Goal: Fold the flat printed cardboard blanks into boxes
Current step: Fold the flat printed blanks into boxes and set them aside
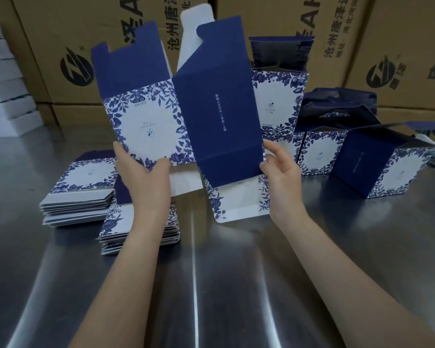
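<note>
**Blank up in both grips, sleeve half opened**

The blue-and-white floral printed cardboard blank (pixel 146 126) is up off the shiny steel bench (pixel 211 285), held upright between the two grips. The left grip (pixel 146 179) clamps the lower edge of the white floral panel, thumb across the front. The right grip (pixel 280 177) pinches the outer edge of the navy side panel (pixel 219 116), thumb on the near face.

The panels meet at an angle, so this reads as the squaring-up step: the flat sleeve is being opened into a tube. The top flaps stand free above the grips, and the rounded floral bottom flap (pixel 239 199) hangs loose below the right grip.

The next move likely calls for pushing the grips toward each other until the corners square up, then tucking the bottom flaps.

Under the left grip sits a stack of flat blanks (pixel 138 237), with a second stack (pixel 78 202) further left. Past the right grip stand the folded boxes (pixel 320 151), tops open.
</note>
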{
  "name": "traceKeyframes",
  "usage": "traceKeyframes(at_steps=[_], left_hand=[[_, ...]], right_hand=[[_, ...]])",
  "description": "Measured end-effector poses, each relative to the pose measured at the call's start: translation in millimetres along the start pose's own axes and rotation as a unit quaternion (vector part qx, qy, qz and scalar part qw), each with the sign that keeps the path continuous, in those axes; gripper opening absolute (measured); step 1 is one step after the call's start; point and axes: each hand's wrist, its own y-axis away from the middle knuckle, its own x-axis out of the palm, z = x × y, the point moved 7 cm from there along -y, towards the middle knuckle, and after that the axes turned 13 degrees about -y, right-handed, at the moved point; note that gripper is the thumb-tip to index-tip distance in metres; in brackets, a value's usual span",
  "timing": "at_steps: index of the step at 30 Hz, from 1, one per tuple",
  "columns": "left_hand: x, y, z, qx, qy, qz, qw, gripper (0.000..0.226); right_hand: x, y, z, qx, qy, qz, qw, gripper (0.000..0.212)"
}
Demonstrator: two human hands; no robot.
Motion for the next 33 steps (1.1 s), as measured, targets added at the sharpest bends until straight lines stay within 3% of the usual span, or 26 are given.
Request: traceKeyframes(at_steps=[4, 10, 19, 24, 26, 30, 33], left_hand=[[8, 2, -8, 0.060, -0.068, 0.027, 0.996, 0.108], [15, 9, -13, 0.152, -0.120, 0.028, 0.981, 0.115], [8, 15, -21, 0.234, -0.102, -0.027, 0.966, 0.100], [6, 19, -23, 0.228, -0.121, -0.040, 0.965, 0.095], [8, 17, -17, 0.220, -0.140, -0.040, 0.965, 0.098], [17, 26, -21, 0.242, -0.165, -0.031, 0.956, 0.078], [26, 32, -23, 0.257, -0.182, 0.003, 0.949, 0.082]], right_hand=[[-9, -2, 5, -0.024, 0.018, -0.036, 0.999, 0.048], [-9, -2, 8, -0.044, 0.016, -0.041, 0.998, 0.043], [13, 11, 3, -0.083, 0.054, 0.039, 0.994, 0.040], [20, 15, 2, -0.091, 0.067, 0.055, 0.992, 0.041], [22, 15, 1, -0.091, 0.076, 0.063, 0.991, 0.041], [25, 18, -4, -0.080, 0.069, 0.075, 0.992, 0.039], [26, 19, -4, -0.078, 0.066, 0.077, 0.992, 0.041]])
